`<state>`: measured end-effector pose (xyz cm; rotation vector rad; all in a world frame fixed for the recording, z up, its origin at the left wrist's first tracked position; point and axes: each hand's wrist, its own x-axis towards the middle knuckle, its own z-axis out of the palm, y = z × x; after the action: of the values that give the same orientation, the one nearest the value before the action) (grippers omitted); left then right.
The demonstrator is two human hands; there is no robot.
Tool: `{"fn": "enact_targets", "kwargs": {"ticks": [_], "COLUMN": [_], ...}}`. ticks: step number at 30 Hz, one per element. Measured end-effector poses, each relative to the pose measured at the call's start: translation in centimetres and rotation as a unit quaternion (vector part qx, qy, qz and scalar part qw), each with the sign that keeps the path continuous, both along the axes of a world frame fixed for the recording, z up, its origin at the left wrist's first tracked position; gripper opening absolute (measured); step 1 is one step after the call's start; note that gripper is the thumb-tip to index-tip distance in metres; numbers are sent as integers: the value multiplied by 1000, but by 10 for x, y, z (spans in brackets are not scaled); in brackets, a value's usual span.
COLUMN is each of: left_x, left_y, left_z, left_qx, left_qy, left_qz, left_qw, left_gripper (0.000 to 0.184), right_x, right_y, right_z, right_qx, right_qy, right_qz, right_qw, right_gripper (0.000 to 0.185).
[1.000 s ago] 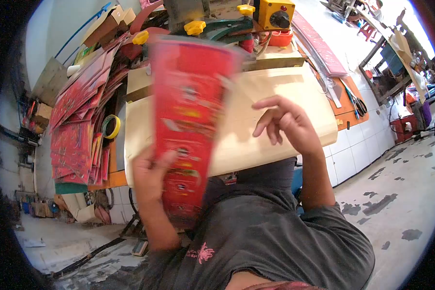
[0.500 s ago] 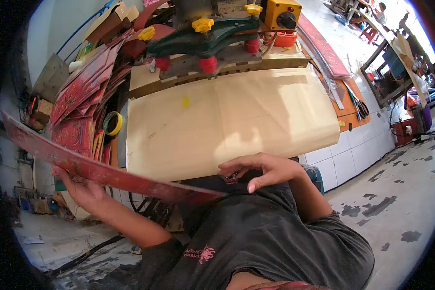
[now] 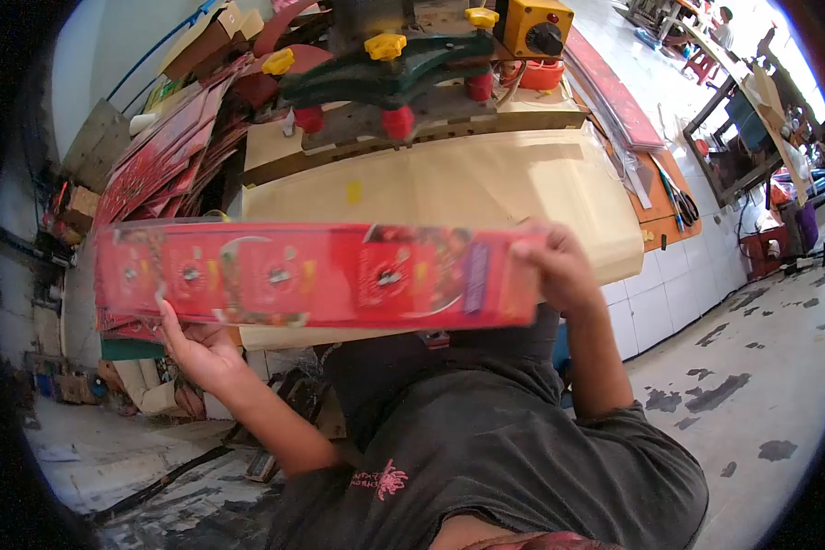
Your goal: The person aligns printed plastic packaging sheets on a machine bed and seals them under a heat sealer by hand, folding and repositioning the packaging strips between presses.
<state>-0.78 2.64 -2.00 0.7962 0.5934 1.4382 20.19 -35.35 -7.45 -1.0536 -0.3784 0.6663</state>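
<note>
A long red printed plastic sheet (image 3: 330,280) stretches level across my view, its patterned face toward me and slightly blurred. My right hand (image 3: 566,270) pinches its right end, thumb on the front. Near the lower left edge, my left hand (image 3: 203,356) supports it with the thumb up against the front and the other fingers below, partly behind it. Under the sheet lies a cream board (image 3: 522,183) with a small yellow tape patch (image 3: 354,192); the sheet hides its near left part.
A dark green machine clamp (image 3: 385,78) with yellow knobs stands behind the board. Beside it is a yellow control box (image 3: 533,29). Red printed sheets (image 3: 170,147) are piled at left. Scissors (image 3: 685,202) lie at right. A person (image 3: 723,32) sits far back.
The red sheet has swung from tilted and edge-on at left to level and face-on. My right hand has risen and taken its right end; it was holding nothing before.
</note>
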Motion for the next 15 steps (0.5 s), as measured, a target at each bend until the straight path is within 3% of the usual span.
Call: {"fn": "enact_targets", "kwargs": {"ticks": [5,9,13,15], "left_x": [-33,-43,-47,-40], "left_y": [33,62,84,85], "left_z": [-21,-55,-67,-54], "left_qx": [33,91,193,243], "left_qy": [48,145,188,233], "left_qz": [-127,-272,-283,-261], "left_qw": [990,947,920,905], "left_gripper": [37,37,31,24], "right_x": [27,54,68,83], "right_y": [-35,-68,-89,-103], "right_z": [21,16,29,20], "right_qx": [-17,-53,5,13], "right_qy": [-16,-115,-194,-242], "right_qz": [-199,-224,-279,-235], "right_qw": [980,966,940,941], "right_gripper": [25,26,29,31]}}
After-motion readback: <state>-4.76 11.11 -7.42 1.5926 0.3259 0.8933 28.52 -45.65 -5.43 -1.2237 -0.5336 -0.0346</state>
